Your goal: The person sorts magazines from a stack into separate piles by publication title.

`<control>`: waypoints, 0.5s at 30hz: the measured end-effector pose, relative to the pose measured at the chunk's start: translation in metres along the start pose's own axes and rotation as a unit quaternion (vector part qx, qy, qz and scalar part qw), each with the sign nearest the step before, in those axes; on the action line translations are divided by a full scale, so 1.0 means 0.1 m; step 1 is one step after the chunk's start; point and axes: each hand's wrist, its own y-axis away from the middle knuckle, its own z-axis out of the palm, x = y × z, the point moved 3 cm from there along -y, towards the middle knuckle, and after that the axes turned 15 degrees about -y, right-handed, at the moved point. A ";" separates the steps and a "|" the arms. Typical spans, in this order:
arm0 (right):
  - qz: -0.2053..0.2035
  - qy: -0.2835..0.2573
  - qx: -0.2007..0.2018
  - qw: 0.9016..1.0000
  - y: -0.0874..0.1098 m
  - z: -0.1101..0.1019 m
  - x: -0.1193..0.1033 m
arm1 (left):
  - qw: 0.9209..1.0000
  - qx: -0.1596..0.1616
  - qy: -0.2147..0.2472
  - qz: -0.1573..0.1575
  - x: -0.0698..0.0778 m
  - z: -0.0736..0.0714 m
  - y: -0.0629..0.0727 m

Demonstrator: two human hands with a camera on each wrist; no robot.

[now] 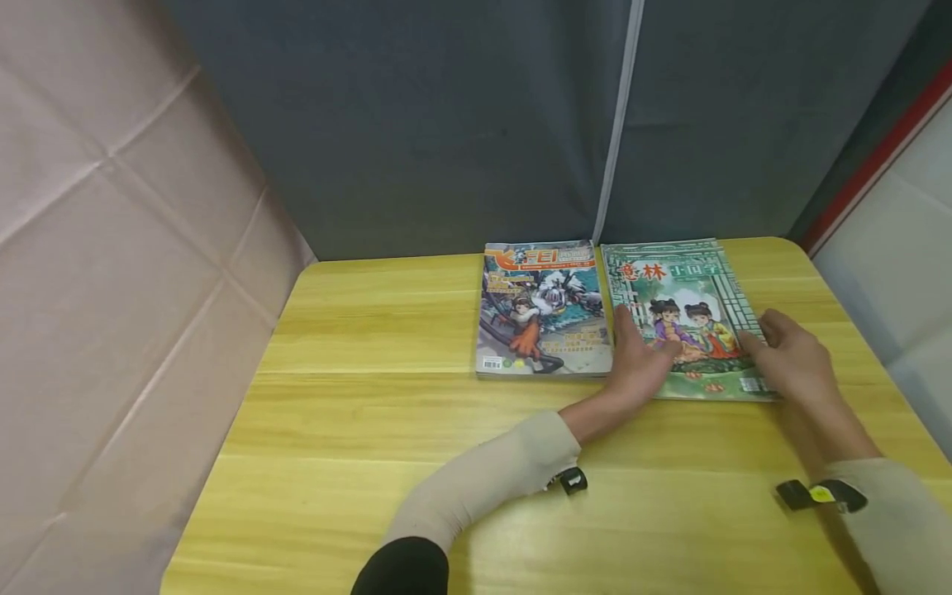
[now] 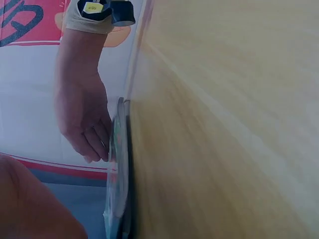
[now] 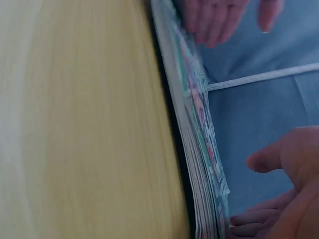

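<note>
A green magazine (image 1: 702, 330) with two cartoon children on its cover lies flat at the right of the table, several page layers thick in the right wrist view. My left hand (image 1: 638, 368) is at its left edge, thumb stretched over the cover. At the right edge is my right hand (image 1: 799, 364), its thumb also over the cover. From the right wrist, the right hand's thumb (image 3: 266, 158) stands apart from the cover, with fingers beside the edge. The left wrist view shows the right hand's fingers (image 2: 94, 142) fairly straight against the magazine's side.
Just left of the green magazine lies another magazine (image 1: 546, 310) with an orange title band. Both are on a yellow wood-grain table (image 1: 357, 397). A dark grey curtain (image 1: 446, 124) hangs behind it, and a pale quilted panel (image 1: 134, 273) stands along the left side.
</note>
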 end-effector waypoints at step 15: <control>-0.123 -0.120 0.009 0.985 0.17 0.64 -0.46 | 0.999 0.014 0.035 0.013 -0.09 -1.04 -0.17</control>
